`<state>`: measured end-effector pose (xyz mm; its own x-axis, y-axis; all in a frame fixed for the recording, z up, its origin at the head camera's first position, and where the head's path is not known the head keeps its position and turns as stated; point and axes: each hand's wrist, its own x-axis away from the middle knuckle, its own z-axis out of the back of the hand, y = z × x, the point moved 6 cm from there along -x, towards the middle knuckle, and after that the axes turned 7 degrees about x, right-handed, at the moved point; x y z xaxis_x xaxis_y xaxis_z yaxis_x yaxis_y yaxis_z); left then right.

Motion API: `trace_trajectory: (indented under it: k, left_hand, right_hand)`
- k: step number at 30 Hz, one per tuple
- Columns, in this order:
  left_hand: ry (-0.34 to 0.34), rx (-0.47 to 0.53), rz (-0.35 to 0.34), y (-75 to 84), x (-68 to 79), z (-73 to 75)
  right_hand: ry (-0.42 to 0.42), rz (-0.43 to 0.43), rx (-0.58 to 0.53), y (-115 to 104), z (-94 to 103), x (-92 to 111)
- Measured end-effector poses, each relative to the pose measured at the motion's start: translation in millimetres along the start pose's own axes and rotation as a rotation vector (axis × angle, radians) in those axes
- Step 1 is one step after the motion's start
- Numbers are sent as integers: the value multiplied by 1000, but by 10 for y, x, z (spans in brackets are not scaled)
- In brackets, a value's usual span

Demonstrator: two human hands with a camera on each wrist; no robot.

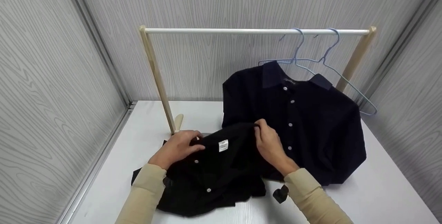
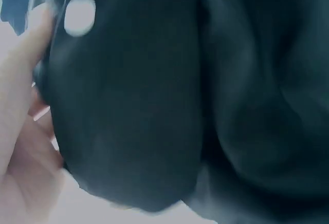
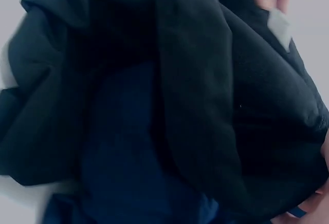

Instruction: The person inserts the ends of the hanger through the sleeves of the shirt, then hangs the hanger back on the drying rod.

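A black shirt (image 1: 221, 172) with white buttons and a white label (image 1: 223, 145) inside its collar lies bunched over the table, its upper edge raised. My left hand (image 1: 178, 148) holds that edge at the left, thumb on the inner side. In the left wrist view, the thumb and fingers (image 2: 33, 157) are at the cloth beside a white button (image 2: 79, 16). At the other end, my right hand (image 1: 272, 144) pinches the edge between thumb and fingers, in front of a navy shirt (image 1: 310, 124). The right wrist view shows folds of black cloth (image 3: 200, 90) over navy fabric (image 3: 123, 142).
A rack with a white rail (image 1: 221, 31) and wooden posts (image 1: 157, 75) stands at the back. Two light blue hangers (image 1: 300, 46) hook over the rail's right half, behind the navy shirt's collar. Wood-patterned walls (image 1: 41, 79) enclose the white table (image 1: 119, 168).
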<state>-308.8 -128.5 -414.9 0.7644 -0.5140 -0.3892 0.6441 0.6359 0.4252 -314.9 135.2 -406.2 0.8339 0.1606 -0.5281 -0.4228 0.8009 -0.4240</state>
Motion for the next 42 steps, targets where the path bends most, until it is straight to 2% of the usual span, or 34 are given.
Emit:
trace_trajectory:
  k: [2,4,9,12,14,17,21,25,27,30,33,35,40,42]
  left_hand:
    - [-6,-41,-37,-14,41,-25]
    - [27,-96,-61,-42,83,-34]
    - [170,-189,-27,-112,134,39]
    - [235,-192,-20,-89,122,136]
    - [253,-182,-18,-64,100,193]
    - [236,-135,7,-30,57,242]
    - [173,-48,67,-8,19,242]
    - [128,-8,91,25,12,225]
    - [114,-37,64,57,6,224]
    - [112,-137,-25,129,-8,245]
    - [129,-245,-123,218,-23,290]
    - [144,-303,-164,281,-31,327]
    - [170,-340,-223,432,-50,393]
    - [165,-324,-253,479,-44,395]
  right_hand:
    - [24,12,-22,3,65,-13]
    - [44,42,-48,-14,117,-20]
    - [69,107,-88,-63,217,-23]
    - [52,130,-61,-95,285,-7]
    - [49,149,-34,-117,340,-4]
    - [77,176,-11,-144,436,-16]
    - [121,191,-6,-140,544,-36]
    - [126,175,33,-86,608,-39]
    - [132,163,49,-53,642,-43]
    - [156,139,53,5,730,-60]
    - [201,124,24,68,847,-81]
    - [226,114,4,113,924,-93]
    - [239,79,-6,240,1012,-92]
    - [227,61,0,298,1001,-78]
